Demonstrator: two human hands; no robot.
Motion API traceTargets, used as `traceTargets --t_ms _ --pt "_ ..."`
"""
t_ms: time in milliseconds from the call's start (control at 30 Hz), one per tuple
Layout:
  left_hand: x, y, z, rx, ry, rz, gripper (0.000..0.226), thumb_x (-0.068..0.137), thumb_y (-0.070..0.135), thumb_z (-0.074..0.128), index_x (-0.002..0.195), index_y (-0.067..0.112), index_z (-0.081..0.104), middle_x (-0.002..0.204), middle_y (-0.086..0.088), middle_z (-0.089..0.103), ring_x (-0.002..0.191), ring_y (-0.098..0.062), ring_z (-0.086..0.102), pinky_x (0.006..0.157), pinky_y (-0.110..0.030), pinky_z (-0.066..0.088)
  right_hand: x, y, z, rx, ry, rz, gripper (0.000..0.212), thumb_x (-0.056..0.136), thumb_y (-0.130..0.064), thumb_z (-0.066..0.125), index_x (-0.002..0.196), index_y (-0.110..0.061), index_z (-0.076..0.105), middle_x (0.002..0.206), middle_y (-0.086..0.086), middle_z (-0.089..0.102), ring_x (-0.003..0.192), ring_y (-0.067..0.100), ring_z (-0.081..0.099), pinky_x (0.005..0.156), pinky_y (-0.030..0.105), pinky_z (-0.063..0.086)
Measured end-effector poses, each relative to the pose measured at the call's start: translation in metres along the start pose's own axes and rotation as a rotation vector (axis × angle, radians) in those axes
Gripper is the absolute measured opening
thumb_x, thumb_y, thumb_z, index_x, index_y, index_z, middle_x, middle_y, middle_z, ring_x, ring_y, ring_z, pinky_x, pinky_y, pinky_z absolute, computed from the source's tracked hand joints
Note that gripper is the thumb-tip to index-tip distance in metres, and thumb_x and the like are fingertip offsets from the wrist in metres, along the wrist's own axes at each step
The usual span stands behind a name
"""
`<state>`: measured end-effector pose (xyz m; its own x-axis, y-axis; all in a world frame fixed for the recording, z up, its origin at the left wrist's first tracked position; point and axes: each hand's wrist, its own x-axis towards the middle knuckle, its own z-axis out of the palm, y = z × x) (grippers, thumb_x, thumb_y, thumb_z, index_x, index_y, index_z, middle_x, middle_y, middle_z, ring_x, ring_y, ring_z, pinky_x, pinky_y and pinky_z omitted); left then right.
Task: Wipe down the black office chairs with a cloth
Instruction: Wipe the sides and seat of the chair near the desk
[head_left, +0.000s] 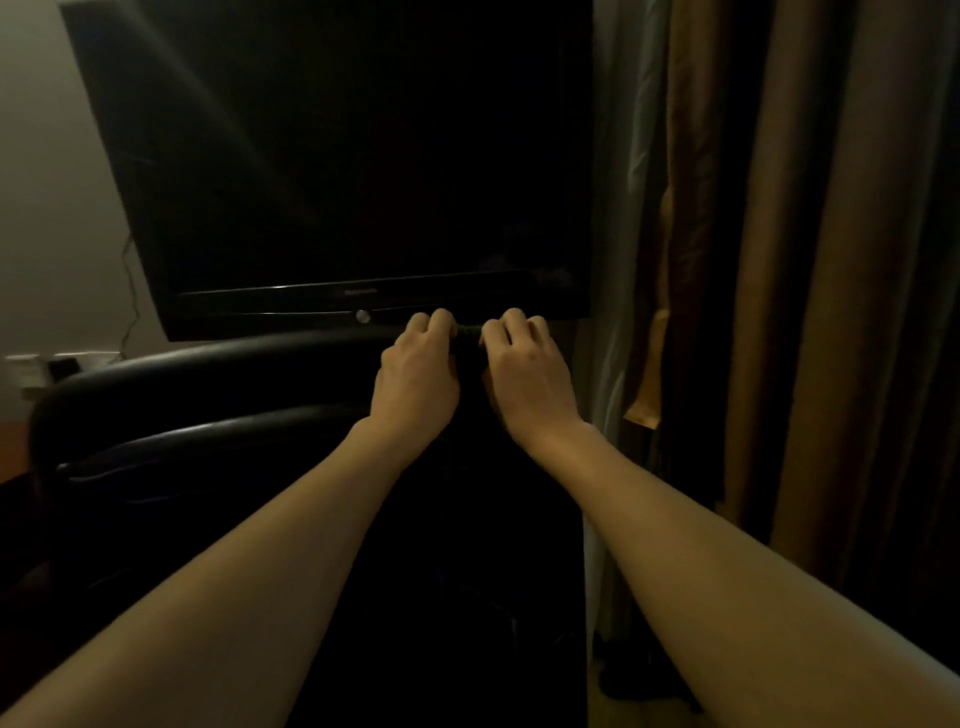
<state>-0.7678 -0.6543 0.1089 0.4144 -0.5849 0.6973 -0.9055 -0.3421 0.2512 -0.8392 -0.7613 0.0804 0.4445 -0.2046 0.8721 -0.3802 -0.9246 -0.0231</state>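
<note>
The room is dim. A black office chair (208, 374) stands in front of me, its padded backrest top curving from left to centre. My left hand (418, 371) and my right hand (527, 371) lie side by side on the right end of that top edge, fingers curled. Between them a small strip of dark cloth (467, 330) shows, and both hands grip it. Most of the cloth is hidden under the hands and lost against the black chair.
A dark flat-screen television (337, 171) stands right behind the chair, its lower bezel just above my knuckles. Brown and pale curtains (779, 260) hang on the right. A pale wall with a cable and a socket strip (62, 364) is at the left.
</note>
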Motion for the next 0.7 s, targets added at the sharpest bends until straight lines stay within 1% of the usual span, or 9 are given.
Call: traceTargets --t_ms 67,133,200,300,400,467,567,633,700 --pt "0.002 0.019 0.011 0.011 -0.045 0.027 0.027 0.094 0.013 0.052 0.12 0.014 0.046 0.115 -0.008 0.047 0.087 -0.024 0.051 0.069 -0.032 0.034 -0.01 0.019 -0.007 -0.025 -0.024 0.029 0.021 0.084 -0.008 0.065 0.103 -0.006 0.057 0.105 0.017 0.055 0.094 0.033 0.052 0.073 0.034 0.045" --pt "0.001 0.035 0.021 0.022 -0.086 0.041 0.031 0.094 0.013 0.053 0.123 0.014 0.043 0.119 -0.008 0.044 0.081 -0.021 0.044 0.068 -0.033 0.035 -0.02 0.036 -0.012 -0.02 -0.024 0.056 0.024 0.081 -0.008 0.066 0.102 -0.006 0.056 0.102 0.017 0.054 0.09 0.032 0.053 0.068 0.028 0.043" --pt "-0.002 0.047 0.03 0.028 -0.113 0.07 0.033 0.093 0.012 0.054 0.124 0.014 0.041 0.12 -0.008 0.043 0.085 -0.026 0.049 0.067 -0.034 0.036 -0.03 0.048 -0.015 -0.002 -0.04 0.1 0.023 0.083 -0.008 0.065 0.103 -0.006 0.056 0.104 0.018 0.052 0.09 0.031 0.052 0.068 0.026 0.045" --pt "-0.004 0.047 0.033 0.015 -0.125 0.116 0.034 0.093 0.012 0.057 0.123 0.015 0.042 0.118 -0.006 0.044 0.091 -0.03 0.055 0.067 -0.035 0.041 -0.041 0.052 -0.014 0.036 -0.07 0.14 0.024 0.088 -0.01 0.063 0.11 -0.006 0.054 0.11 0.016 0.049 0.097 0.027 0.05 0.074 0.025 0.047" --pt "-0.003 0.034 0.022 0.009 -0.089 0.108 0.03 0.092 0.012 0.057 0.119 0.016 0.043 0.114 -0.006 0.045 0.09 -0.029 0.054 0.067 -0.034 0.037 -0.036 0.041 -0.01 0.082 -0.05 0.085 0.024 0.09 -0.017 0.065 0.11 -0.008 0.054 0.111 0.014 0.049 0.098 0.024 0.048 0.073 0.02 0.037" --pt "-0.005 0.022 0.013 0.021 -0.053 0.073 0.029 0.093 0.011 0.056 0.119 0.015 0.044 0.114 -0.007 0.045 0.091 -0.03 0.054 0.067 -0.034 0.037 -0.025 0.027 -0.006 0.079 -0.052 0.041 0.023 0.09 -0.019 0.065 0.108 -0.008 0.055 0.11 0.015 0.049 0.097 0.026 0.047 0.071 0.022 0.038" --pt "-0.006 0.004 0.0 0.058 0.029 0.008 0.029 0.094 0.012 0.055 0.121 0.013 0.047 0.116 -0.012 0.046 0.094 -0.035 0.055 0.068 -0.036 0.036 -0.007 0.0 0.001 0.064 -0.032 0.01 0.021 0.084 -0.011 0.068 0.102 -0.005 0.058 0.102 0.018 0.053 0.09 0.033 0.05 0.068 0.034 0.049" --pt "-0.003 -0.001 -0.005 0.071 0.053 -0.029 0.028 0.095 0.015 0.053 0.123 0.012 0.048 0.117 -0.013 0.048 0.097 -0.037 0.055 0.069 -0.035 0.034 0.006 -0.009 0.001 0.058 -0.054 -0.014 0.019 0.086 -0.007 0.064 0.104 -0.005 0.058 0.105 0.018 0.053 0.093 0.034 0.05 0.073 0.039 0.05" --pt "0.0 0.003 -0.004 0.1 0.041 -0.012 0.026 0.095 0.014 0.052 0.121 0.012 0.05 0.116 -0.013 0.05 0.097 -0.038 0.055 0.068 -0.036 0.034 0.014 -0.001 -0.002 0.084 -0.102 -0.012 0.021 0.092 -0.009 0.055 0.113 -0.007 0.055 0.116 0.016 0.05 0.103 0.032 0.046 0.082 0.037 0.047"
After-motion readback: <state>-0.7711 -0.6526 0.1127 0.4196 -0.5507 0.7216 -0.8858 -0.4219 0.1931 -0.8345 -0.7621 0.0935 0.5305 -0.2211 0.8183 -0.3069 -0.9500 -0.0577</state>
